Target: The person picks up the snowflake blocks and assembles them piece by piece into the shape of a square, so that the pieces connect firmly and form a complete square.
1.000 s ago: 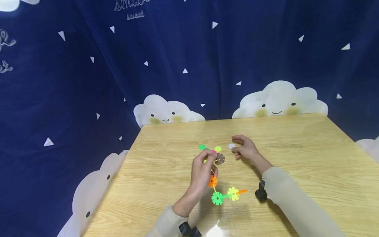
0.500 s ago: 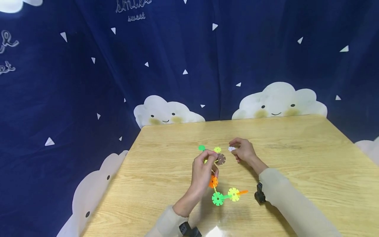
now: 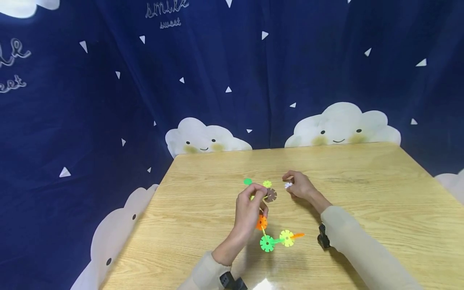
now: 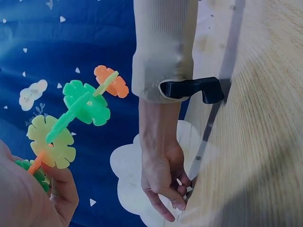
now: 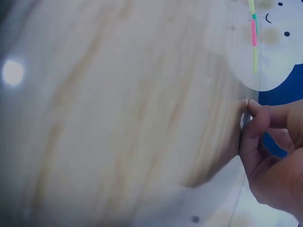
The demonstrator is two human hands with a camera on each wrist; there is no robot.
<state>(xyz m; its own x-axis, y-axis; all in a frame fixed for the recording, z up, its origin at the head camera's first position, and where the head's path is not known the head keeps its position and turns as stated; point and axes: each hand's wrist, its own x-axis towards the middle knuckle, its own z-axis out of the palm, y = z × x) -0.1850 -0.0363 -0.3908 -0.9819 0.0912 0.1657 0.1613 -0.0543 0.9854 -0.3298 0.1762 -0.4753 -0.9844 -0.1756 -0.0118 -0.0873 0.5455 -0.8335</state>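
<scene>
In the head view my left hand (image 3: 247, 209) grips a chain of slotted plastic snowflake discs, held above the table. A brown disc (image 3: 270, 195) sticks out past its fingertips. Below the hand hang an orange disc (image 3: 262, 222), a green disc (image 3: 267, 243) and a yellow disc (image 3: 286, 238), with an edge-on orange piece (image 3: 298, 235) at the end. The left wrist view shows the chain's green disc (image 4: 87, 103) and yellow disc (image 4: 51, 142) set crosswise. Farther right, my right hand (image 3: 301, 186) pinches a small white snowflake disc (image 3: 288, 185) low over the tabletop; the fingers partly cover it.
On the wooden table (image 3: 188, 201), behind the left hand, lie a loose green disc (image 3: 247, 181) and a yellow disc (image 3: 267, 183). The right wrist view has a pink disc (image 5: 253, 33) edge-on among others. A dark blue curtain (image 3: 217, 60) with clouds hangs behind the table.
My right fingers have closed round the white disc, which has shifted slightly right and nearer and now tilts. The left hand and its chain have stayed nearly still.
</scene>
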